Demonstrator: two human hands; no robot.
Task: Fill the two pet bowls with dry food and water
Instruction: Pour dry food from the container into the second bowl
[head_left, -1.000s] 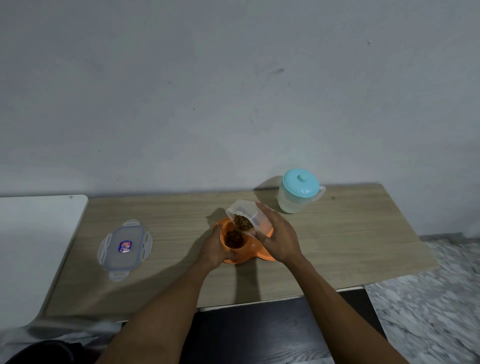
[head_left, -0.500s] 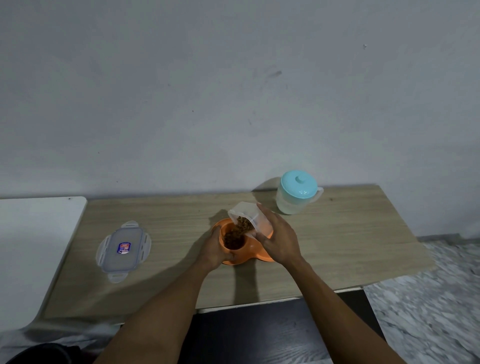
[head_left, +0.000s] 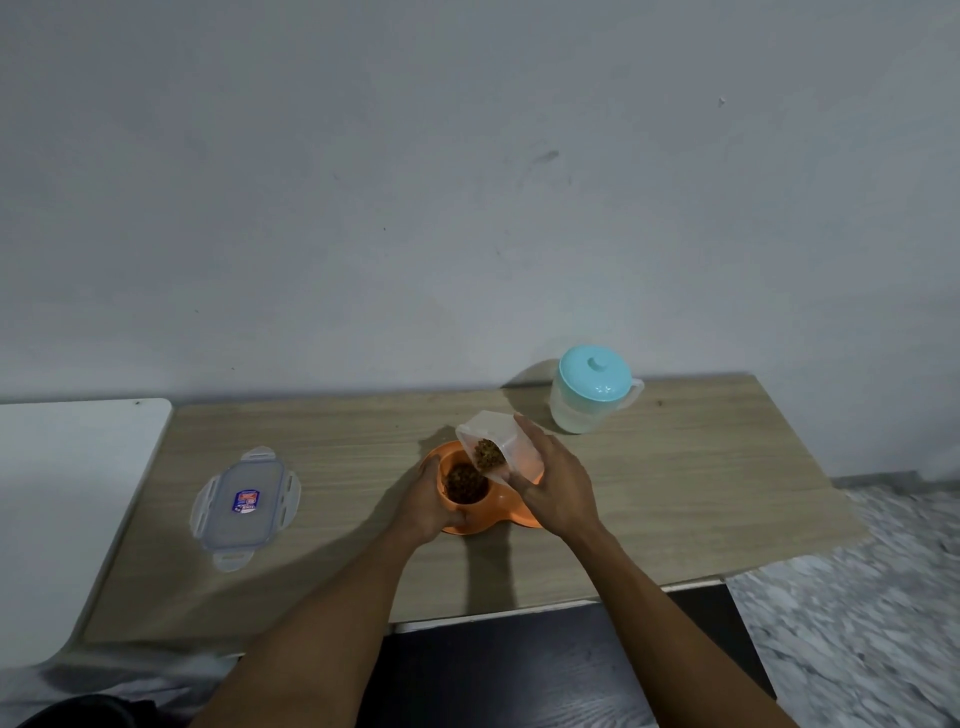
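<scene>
An orange double pet bowl (head_left: 498, 506) sits at the middle of the wooden table (head_left: 675, 493). Its left cup holds brown dry food (head_left: 465, 482). My left hand (head_left: 428, 501) grips the bowl's left rim. My right hand (head_left: 558, 483) holds a clear plastic food container (head_left: 498, 441) tilted over the left cup, with kibble gathered at its lower open end. The right cup is hidden behind my right hand. A clear water jug with a turquoise lid (head_left: 595, 389) stands at the back right of the table.
The container's clear clip lid (head_left: 245, 506) lies flat on the table's left part. A white surface (head_left: 67, 493) adjoins the table on the left. A grey wall rises behind. A marbled floor (head_left: 857, 597) lies to the right, and a dark one lies below the front edge.
The container has tipped further and more kibble lies in the left cup. Both hands stay at the bowl.
</scene>
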